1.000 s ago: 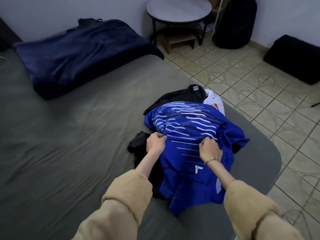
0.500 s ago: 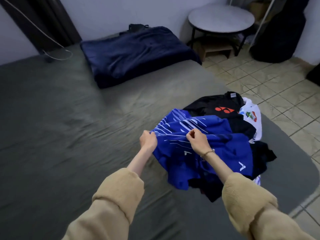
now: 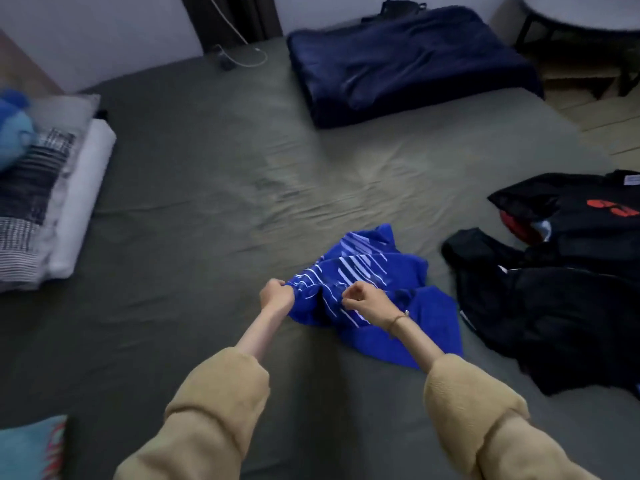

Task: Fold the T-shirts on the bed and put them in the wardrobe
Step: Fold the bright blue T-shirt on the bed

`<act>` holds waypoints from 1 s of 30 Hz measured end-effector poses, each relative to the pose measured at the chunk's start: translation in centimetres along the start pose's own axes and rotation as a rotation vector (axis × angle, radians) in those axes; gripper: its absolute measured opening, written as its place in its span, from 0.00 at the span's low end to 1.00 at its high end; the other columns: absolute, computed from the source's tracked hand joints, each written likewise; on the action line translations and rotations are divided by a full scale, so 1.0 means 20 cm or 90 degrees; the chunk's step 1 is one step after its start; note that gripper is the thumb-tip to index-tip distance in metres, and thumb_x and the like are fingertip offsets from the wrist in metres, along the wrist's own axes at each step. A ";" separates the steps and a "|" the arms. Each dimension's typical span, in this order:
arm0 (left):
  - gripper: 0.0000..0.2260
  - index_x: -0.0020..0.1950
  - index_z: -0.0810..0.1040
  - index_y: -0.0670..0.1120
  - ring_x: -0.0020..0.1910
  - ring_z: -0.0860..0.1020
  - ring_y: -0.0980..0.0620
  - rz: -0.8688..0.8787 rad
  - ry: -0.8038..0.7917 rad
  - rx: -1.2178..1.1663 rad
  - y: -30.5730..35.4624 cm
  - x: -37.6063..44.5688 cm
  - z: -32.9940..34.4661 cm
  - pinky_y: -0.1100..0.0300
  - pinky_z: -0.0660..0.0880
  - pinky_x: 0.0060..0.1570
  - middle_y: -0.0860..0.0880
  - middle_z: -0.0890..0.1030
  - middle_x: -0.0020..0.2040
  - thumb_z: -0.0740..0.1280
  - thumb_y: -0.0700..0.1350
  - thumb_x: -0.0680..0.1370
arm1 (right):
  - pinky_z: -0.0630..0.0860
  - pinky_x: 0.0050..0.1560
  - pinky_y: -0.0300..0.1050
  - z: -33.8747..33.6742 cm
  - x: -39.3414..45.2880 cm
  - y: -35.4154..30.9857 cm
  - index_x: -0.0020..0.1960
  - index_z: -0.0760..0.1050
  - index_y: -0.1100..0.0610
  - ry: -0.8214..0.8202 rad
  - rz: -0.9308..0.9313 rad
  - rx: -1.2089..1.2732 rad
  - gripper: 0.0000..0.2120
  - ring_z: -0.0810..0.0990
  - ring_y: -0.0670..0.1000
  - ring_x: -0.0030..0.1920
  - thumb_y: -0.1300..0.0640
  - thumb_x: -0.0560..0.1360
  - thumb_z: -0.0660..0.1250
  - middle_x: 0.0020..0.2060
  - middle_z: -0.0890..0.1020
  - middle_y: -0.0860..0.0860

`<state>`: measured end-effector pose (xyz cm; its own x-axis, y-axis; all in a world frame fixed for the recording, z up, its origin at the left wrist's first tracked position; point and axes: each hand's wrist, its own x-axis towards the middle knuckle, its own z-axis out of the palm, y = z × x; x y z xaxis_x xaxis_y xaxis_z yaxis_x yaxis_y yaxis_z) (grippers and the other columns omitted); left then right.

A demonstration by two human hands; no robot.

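Gripping a bunched blue shirt [image 3: 367, 292] with both hands: left hand [image 3: 276, 293] curled round its left edge, right hand [image 3: 363, 299] pinching the striped fabric just beside it, each grip pressed closed on cloth. Lying crumpled on the grey bed [image 3: 207, 209], the shirt, toward the near right part and apart from the black shirts [image 3: 554, 282] heaped at the right edge. Resting at the far edge, a folded navy blanket [image 3: 408, 64]; sitting along the left edge, a pillow [image 3: 83, 199] and striped bedding [image 3: 27, 202]. Trailing near the far edge, a white cable [image 3: 242, 46]. Covering both forearms, tan sleeves [image 3: 214, 410].
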<state>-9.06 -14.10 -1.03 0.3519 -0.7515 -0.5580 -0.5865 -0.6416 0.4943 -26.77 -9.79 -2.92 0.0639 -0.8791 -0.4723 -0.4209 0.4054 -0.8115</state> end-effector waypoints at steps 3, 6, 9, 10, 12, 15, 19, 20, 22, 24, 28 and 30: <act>0.11 0.56 0.77 0.42 0.61 0.73 0.43 0.022 -0.033 0.036 -0.07 -0.02 0.05 0.55 0.67 0.64 0.43 0.77 0.57 0.58 0.36 0.77 | 0.71 0.45 0.35 0.02 0.02 0.08 0.49 0.75 0.59 0.037 0.036 -0.025 0.05 0.77 0.50 0.50 0.65 0.75 0.63 0.49 0.81 0.56; 0.18 0.67 0.72 0.44 0.70 0.63 0.43 0.057 -0.014 0.075 -0.05 -0.05 0.14 0.56 0.60 0.69 0.41 0.66 0.70 0.59 0.38 0.77 | 0.74 0.54 0.46 -0.09 0.06 0.20 0.51 0.76 0.60 0.141 0.099 -0.069 0.09 0.78 0.56 0.54 0.66 0.74 0.61 0.52 0.81 0.57; 0.21 0.71 0.67 0.45 0.76 0.49 0.47 0.119 -0.006 0.108 0.03 -0.09 0.24 0.52 0.54 0.71 0.45 0.51 0.78 0.58 0.37 0.77 | 0.71 0.58 0.49 -0.24 0.09 0.30 0.54 0.76 0.59 0.212 0.148 -0.143 0.11 0.75 0.58 0.58 0.64 0.73 0.62 0.57 0.78 0.58; 0.22 0.72 0.66 0.45 0.77 0.47 0.48 0.134 -0.010 0.115 0.06 -0.10 0.27 0.50 0.52 0.72 0.46 0.49 0.78 0.58 0.36 0.77 | 0.70 0.59 0.49 -0.28 0.10 0.32 0.57 0.75 0.60 0.225 0.168 -0.152 0.12 0.74 0.59 0.61 0.63 0.73 0.63 0.59 0.76 0.59; 0.21 0.70 0.68 0.45 0.77 0.47 0.49 0.171 -0.011 0.132 0.10 -0.10 0.34 0.45 0.47 0.74 0.47 0.52 0.78 0.58 0.35 0.77 | 0.68 0.62 0.50 -0.36 0.10 0.37 0.62 0.70 0.62 0.224 0.204 -0.169 0.18 0.71 0.60 0.64 0.62 0.73 0.65 0.63 0.73 0.60; 0.17 0.64 0.73 0.47 0.72 0.62 0.49 0.243 -0.011 0.167 0.16 -0.11 0.45 0.43 0.46 0.74 0.48 0.68 0.70 0.60 0.36 0.77 | 0.71 0.57 0.48 -0.44 0.10 0.42 0.70 0.58 0.64 0.153 0.264 -0.113 0.30 0.76 0.61 0.59 0.58 0.74 0.67 0.64 0.71 0.62; 0.11 0.55 0.78 0.48 0.52 0.77 0.49 0.287 -0.119 0.125 0.20 -0.14 0.56 0.52 0.69 0.62 0.52 0.80 0.49 0.63 0.39 0.75 | 0.72 0.56 0.51 -0.44 0.12 0.50 0.69 0.60 0.66 0.112 0.331 -0.135 0.31 0.80 0.58 0.45 0.46 0.76 0.63 0.43 0.81 0.57; 0.11 0.56 0.78 0.47 0.49 0.77 0.50 0.267 -0.199 0.096 0.20 -0.15 0.59 0.54 0.72 0.58 0.52 0.79 0.47 0.63 0.38 0.75 | 0.73 0.52 0.49 -0.44 0.12 0.52 0.66 0.64 0.67 0.100 0.334 -0.148 0.30 0.79 0.58 0.45 0.45 0.76 0.63 0.37 0.80 0.56; 0.15 0.62 0.75 0.44 0.49 0.75 0.51 0.243 -0.329 0.137 0.21 -0.17 0.63 0.57 0.73 0.53 0.50 0.77 0.49 0.66 0.39 0.76 | 0.71 0.41 0.46 -0.43 0.13 0.53 0.62 0.69 0.68 0.077 0.336 -0.148 0.25 0.78 0.57 0.44 0.49 0.76 0.65 0.39 0.79 0.57; 0.22 0.69 0.70 0.45 0.52 0.74 0.49 0.259 -0.361 0.226 0.21 -0.16 0.66 0.57 0.72 0.53 0.48 0.75 0.54 0.68 0.40 0.75 | 0.73 0.45 0.45 -0.43 0.14 0.54 0.64 0.68 0.65 0.072 0.328 -0.134 0.25 0.78 0.57 0.47 0.51 0.74 0.68 0.51 0.79 0.59; 0.26 0.71 0.66 0.50 0.57 0.76 0.44 0.311 -0.312 0.343 0.16 -0.13 0.69 0.51 0.73 0.56 0.44 0.77 0.59 0.69 0.43 0.75 | 0.64 0.66 0.54 -0.41 0.16 0.57 0.65 0.68 0.54 0.088 0.294 -0.165 0.25 0.73 0.57 0.62 0.47 0.72 0.69 0.61 0.76 0.52; 0.15 0.63 0.74 0.49 0.55 0.77 0.45 0.336 -0.268 0.381 0.13 -0.11 0.69 0.54 0.71 0.52 0.45 0.79 0.56 0.68 0.45 0.77 | 0.61 0.66 0.55 -0.39 0.17 0.58 0.59 0.71 0.52 0.106 0.298 -0.184 0.16 0.72 0.57 0.62 0.48 0.75 0.67 0.57 0.76 0.50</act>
<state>-21.51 -11.92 -7.73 -0.2976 -0.7322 -0.6126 -0.9190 0.0460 0.3916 -38.50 -10.03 -11.17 -0.3227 -0.6596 -0.6788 -0.6015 0.6966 -0.3910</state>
